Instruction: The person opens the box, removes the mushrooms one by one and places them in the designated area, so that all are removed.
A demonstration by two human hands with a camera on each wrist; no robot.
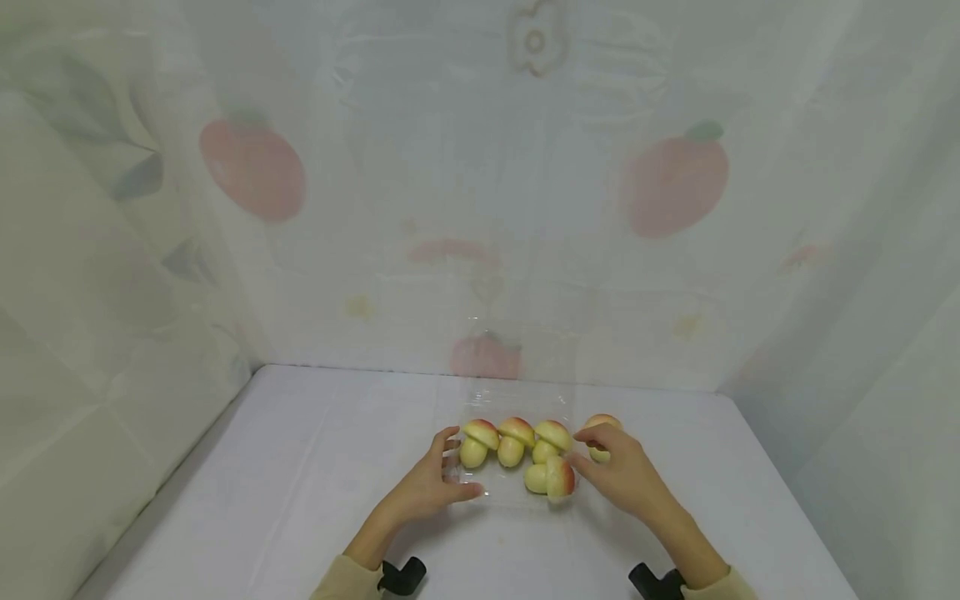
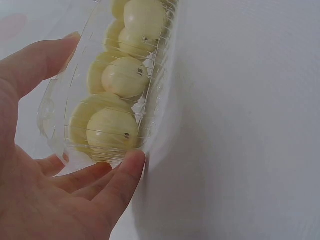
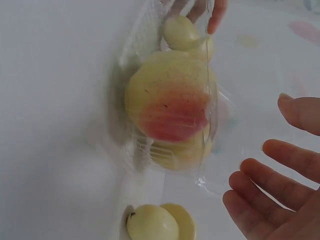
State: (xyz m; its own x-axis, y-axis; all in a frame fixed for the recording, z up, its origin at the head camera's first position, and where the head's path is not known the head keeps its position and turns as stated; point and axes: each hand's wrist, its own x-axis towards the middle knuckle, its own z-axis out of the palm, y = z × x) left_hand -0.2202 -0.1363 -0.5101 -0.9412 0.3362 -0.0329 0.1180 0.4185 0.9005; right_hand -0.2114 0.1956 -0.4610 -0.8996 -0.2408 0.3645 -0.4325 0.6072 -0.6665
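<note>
A clear plastic box (image 1: pixel 495 493) stands on the table, its transparent lid raised at the back. Inside, three mushroom-shaped pieces (image 1: pixel 512 442) with yellow stems and red-tinged caps stand in a row; another mushroom-shaped piece (image 1: pixel 555 478) lies sideways in front at the right. My left hand (image 1: pixel 431 483) holds the box's left end, thumb on the near rim (image 2: pixel 65 65) and fingers at the end wall. Just off the right end, my right hand (image 1: pixel 626 473) has its fingers spread and holds nothing. A loose mushroom-shaped piece (image 3: pixel 155 222) sits outside the box, partly behind that hand in the head view.
A white-covered table (image 1: pixel 300 467) carries everything. Behind it hangs a pale curtain (image 1: pixel 555 275) with faded fruit prints, and similar sheets close off the left and right sides. Black straps (image 1: pixel 405 575) circle both wrists.
</note>
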